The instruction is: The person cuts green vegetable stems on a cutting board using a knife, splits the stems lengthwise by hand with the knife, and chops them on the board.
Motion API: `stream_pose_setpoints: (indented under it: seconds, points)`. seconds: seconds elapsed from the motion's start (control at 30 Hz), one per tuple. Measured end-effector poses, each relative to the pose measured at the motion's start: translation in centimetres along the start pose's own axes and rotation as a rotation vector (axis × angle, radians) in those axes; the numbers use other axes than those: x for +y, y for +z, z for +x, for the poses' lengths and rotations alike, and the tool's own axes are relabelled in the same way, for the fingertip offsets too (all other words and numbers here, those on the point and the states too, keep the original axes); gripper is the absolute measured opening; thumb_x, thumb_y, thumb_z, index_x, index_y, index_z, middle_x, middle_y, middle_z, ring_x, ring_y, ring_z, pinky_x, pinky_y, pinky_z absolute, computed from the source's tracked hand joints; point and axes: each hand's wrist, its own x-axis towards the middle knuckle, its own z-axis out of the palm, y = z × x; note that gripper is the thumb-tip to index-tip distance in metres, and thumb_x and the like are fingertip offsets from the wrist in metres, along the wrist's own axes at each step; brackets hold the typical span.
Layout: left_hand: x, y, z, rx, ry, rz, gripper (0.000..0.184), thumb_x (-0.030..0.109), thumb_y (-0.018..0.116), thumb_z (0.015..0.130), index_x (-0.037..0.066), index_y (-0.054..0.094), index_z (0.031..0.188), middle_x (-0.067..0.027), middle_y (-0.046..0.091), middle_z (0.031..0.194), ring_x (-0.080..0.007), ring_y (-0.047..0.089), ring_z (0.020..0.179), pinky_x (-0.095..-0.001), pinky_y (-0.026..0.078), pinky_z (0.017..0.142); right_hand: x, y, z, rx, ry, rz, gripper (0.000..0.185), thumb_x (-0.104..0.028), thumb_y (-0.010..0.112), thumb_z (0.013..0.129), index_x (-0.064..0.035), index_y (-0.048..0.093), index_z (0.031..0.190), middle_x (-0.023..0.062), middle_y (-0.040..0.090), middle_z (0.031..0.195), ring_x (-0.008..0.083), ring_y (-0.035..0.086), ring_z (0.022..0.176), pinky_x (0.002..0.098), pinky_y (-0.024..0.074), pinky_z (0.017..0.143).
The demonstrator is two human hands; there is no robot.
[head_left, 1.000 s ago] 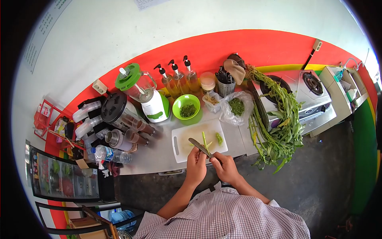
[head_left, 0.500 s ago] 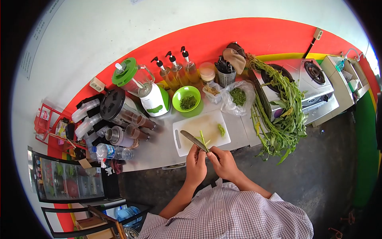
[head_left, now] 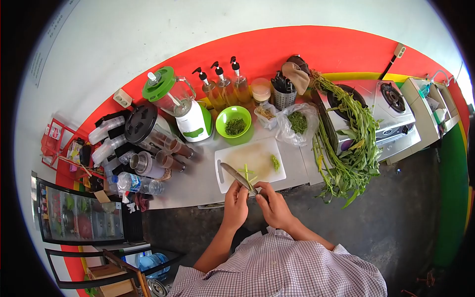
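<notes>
My right hand (head_left: 275,207) is closed around the handle end of a kitchen knife (head_left: 231,172), whose blade points up and to the left across the near edge of a white cutting board (head_left: 224,184). My left hand (head_left: 235,207) pinches thin green vegetable stalks (head_left: 246,170) against the blade, close to my right fingertips. The stalks stick out above the board, and their lower ends are hidden by blade and fingers. A small heap of chopped green pieces (head_left: 275,162) lies on the board's right side.
Behind the board stand a green bowl (head_left: 221,123) of chopped greens, a plastic bag (head_left: 310,132) of greens and pump bottles (head_left: 226,94). A blender (head_left: 192,123) and a water bottle (head_left: 143,185) are at left. Long leafy stems (head_left: 349,163) drape over the stove (head_left: 396,116) and counter edge.
Both hands have shifted slightly left, with the knife. The stalks have changed angle, and pieces now show lying across one another near the blade.
</notes>
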Motion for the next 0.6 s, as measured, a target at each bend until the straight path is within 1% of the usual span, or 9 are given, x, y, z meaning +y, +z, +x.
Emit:
stream_pose_setpoints:
  seconds: [0.03,0.13,0.2,0.27,0.37,0.43,0.5,0.53,0.6]
  points:
    - [0.0,0.3,-0.3,-0.017,-0.023,0.005,0.016,0.011,0.047,0.105,0.002,0.06,0.107,0.0064,0.047,0.081,-0.002,0.036,0.07,-0.0218,0.03,0.061,0.1,0.0,0.0,0.018,-0.006,0.026,0.033,-0.009,0.05,0.101,-0.0018,0.044,0.134,0.0149,0.058,0.074,0.0274,0.055,0.061,0.0382,0.0417,0.059]
    - [-0.8,0.6,-0.9,-0.067,-0.042,0.018,0.014,0.012,0.048,0.105,0.004,0.057,0.1,0.0058,0.047,0.081,-0.0021,0.036,0.07,-0.0217,0.03,0.06,0.4,-0.1,0.2,0.071,-0.038,0.055,0.039,-0.007,0.05,0.1,-0.0025,0.043,0.138,0.0144,0.059,0.076,0.0258,0.056,0.062,0.0367,0.0426,0.06]
    - [-1.4,0.6,-0.9,-0.101,-0.042,0.023,0.014,0.012,0.047,0.106,0.005,0.054,0.095,0.0048,0.046,0.08,-0.0034,0.037,0.07,-0.0222,0.031,0.061,0.0,-0.5,0.4,0.057,-0.029,0.059,0.041,-0.006,0.05,0.1,-0.0025,0.043,0.14,0.0144,0.06,0.077,0.0256,0.057,0.063,0.0359,0.0436,0.061]
    - [-1.2,0.3,-0.7,-0.114,-0.039,0.002,0.014,0.012,0.047,0.106,0.005,0.055,0.096,0.0043,0.047,0.08,-0.0039,0.037,0.07,-0.0226,0.033,0.062,-0.1,-0.7,0.5,0.039,-0.023,0.062,0.043,-0.006,0.05,0.099,-0.0026,0.043,0.141,0.0144,0.061,0.079,0.0253,0.058,0.064,0.035,0.0447,0.062]
    - [-0.7,0.4,-0.7,-0.114,-0.035,-0.005,0.014,0.012,0.049,0.105,0.004,0.056,0.097,0.0035,0.049,0.081,-0.0048,0.039,0.072,-0.0238,0.035,0.064,0.3,-0.7,0.5,0.03,-0.057,-0.011,0.046,-0.005,0.051,0.098,-0.0037,0.042,0.143,0.0152,0.063,0.081,0.0283,0.062,0.068,0.0356,0.0478,0.066]
    - [-0.9,0.2,-0.7,-0.098,-0.034,0.003,0.014,0.014,0.051,0.104,0.003,0.057,0.098,0.0033,0.05,0.081,-0.0053,0.041,0.072,-0.0246,0.036,0.065,0.4,-0.6,0.5,0.044,-0.056,-0.084,0.047,-0.006,0.053,0.097,-0.0058,0.044,0.143,0.0165,0.064,0.082,0.0333,0.065,0.072,0.0391,0.0498,0.068]
    - [-1.3,-0.2,-0.6,-0.133,-0.007,0.173,0.014,0.011,0.054,0.103,0.0,0.061,0.105,0.0023,0.06,0.089,-0.004,0.051,0.079,-0.0234,0.042,0.069,0.3,-0.7,0.4,0.048,-0.053,-0.125,0.046,-0.007,0.054,0.097,-0.007,0.044,0.142,0.0168,0.065,0.083,0.0351,0.065,0.073,0.0408,0.0502,0.068]
    - [-0.9,-0.2,-0.7,-0.131,-0.004,0.168,0.014,0.011,0.054,0.103,0.0,0.061,0.105,0.0023,0.06,0.089,-0.004,0.051,0.079,-0.0234,0.042,0.069,0.3,-0.7,0.3,0.055,-0.047,-0.163,0.046,-0.008,0.055,0.097,-0.0081,0.045,0.142,0.017,0.066,0.083,0.0368,0.066,0.075,0.0425,0.0506,0.069]
    - [0.2,0.0,-0.6,-0.134,0.002,0.435,0.015,0.012,0.06,0.099,-0.003,0.063,0.097,-0.0009,0.06,0.077,-0.0053,0.052,0.072,-0.0259,0.043,0.063,0.0,-0.8,0.3,0.058,-0.028,-0.203,0.046,-0.009,0.056,0.097,-0.0085,0.046,0.141,0.0166,0.066,0.083,0.037,0.066,0.074,0.0429,0.0505,0.068]
